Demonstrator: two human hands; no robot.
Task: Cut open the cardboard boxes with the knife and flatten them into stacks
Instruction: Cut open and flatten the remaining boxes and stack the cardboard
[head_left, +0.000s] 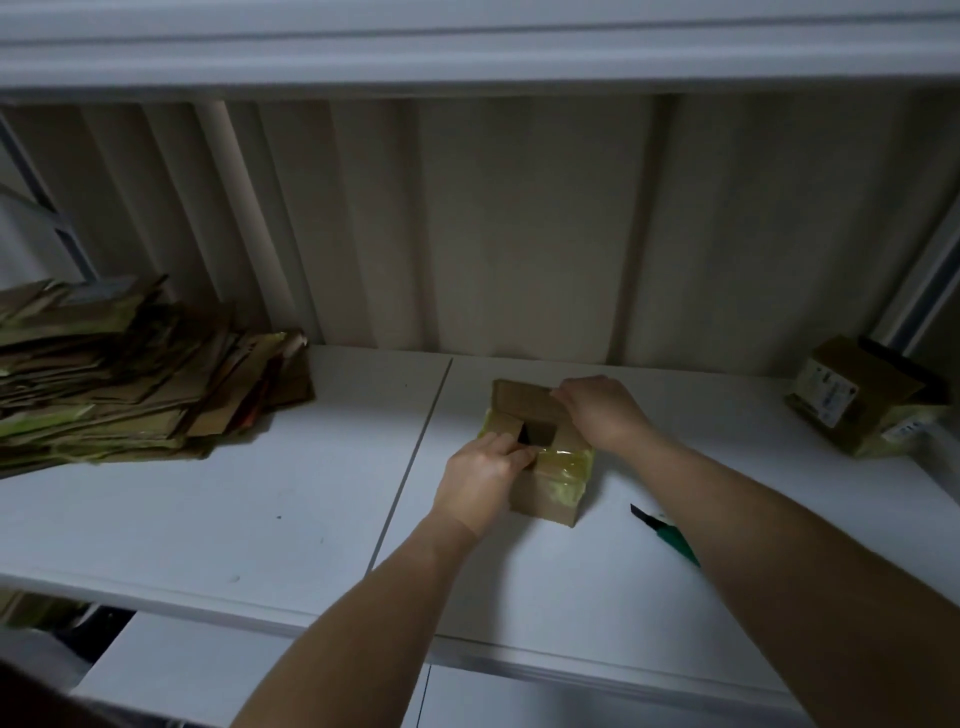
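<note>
Knife (666, 532) lies right of box (545, 467); flattened stack (130, 384) far left, taped box (857, 400) far right. Left hand (483, 478), right hand (602, 410) each pinch flap; box interior dark, contents unclear.

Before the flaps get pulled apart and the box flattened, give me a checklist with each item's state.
1. Top tape cut: ok, the small cardboard box shows a dark gap between its flaps.
2. Both hands on flaps: ok, the left hand grips the near flap and the right hand pinches the far one.
3. Knife out of hand: ok, the green-handled knife lies on the white table, right of the box.
4. Blade retracted: not ok, a dark tip shows.
5. Room on the flattened cardboard stack: ok, far left.
6. Bottom tape cut: cannot tell, hidden.
</note>
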